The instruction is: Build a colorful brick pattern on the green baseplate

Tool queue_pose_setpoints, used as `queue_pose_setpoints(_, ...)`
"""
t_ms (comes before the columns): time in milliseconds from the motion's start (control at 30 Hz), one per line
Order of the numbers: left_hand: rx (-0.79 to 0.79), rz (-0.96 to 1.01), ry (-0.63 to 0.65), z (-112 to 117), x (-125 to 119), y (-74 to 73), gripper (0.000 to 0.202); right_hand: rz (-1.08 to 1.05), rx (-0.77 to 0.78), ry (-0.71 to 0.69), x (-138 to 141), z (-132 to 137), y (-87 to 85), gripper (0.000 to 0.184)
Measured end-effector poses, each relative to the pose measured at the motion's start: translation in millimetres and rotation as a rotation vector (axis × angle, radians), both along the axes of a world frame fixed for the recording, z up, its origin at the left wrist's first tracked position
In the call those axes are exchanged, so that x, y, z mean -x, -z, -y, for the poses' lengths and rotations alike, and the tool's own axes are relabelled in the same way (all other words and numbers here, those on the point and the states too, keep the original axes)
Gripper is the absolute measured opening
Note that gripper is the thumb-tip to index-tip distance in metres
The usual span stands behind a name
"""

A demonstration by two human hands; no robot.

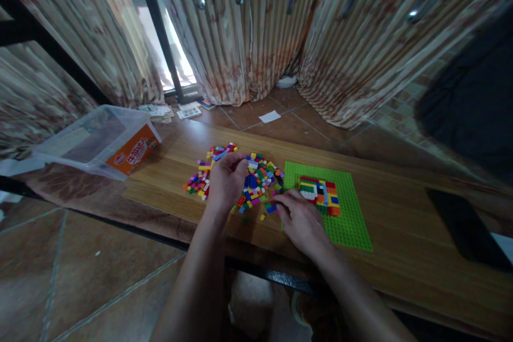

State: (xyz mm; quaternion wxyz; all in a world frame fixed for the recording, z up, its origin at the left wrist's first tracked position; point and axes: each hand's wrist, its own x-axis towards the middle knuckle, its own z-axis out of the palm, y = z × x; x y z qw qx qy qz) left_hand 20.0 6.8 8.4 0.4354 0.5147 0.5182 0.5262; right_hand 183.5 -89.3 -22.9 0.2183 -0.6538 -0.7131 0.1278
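A loose pile of small toy building bricks [262,177] in many colours lies on the wooden table. Over the pile's left part is my left hand [227,180], its fingers curled towards the thumb; whatever may be between them is too small to make out. My right hand [301,219] rests low at the pile's right edge, thumb and fingertips drawn together beside a few dark and blue bricks. It partly covers the left edge of a green baseplate [352,224]. On that plate stands a low, multicoloured brick build [331,197], just beyond my right hand.
A clear plastic box [92,163] with an orange label stands at the table's left end. A dark flat object [460,227] lies on the wooden table [401,214] at right. Striped curtains [256,37] hang behind, with papers [189,111] on the tiled floor.
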Motion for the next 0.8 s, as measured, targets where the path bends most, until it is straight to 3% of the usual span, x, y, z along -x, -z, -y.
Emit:
queue_pose_setpoints(200,0.003,-0.037,0.009,-0.5,-0.1,1.5,0.018,-0.051,0.082,-0.069,-7.8,2.8,-7.1,0.027)
queue_pose_setpoints(433,0.001,-0.075,0.013,-0.7,-0.4,3.1,0.018,-0.175,0.012,-0.056,-19.8,7.0,-1.6,0.027)
queue_pose_setpoints(800,-0.062,-0.195,0.038,-1.5,-0.9,10.4,0.02,0.019,0.086,0.035,-5.4,3.7,-6.4,0.013)
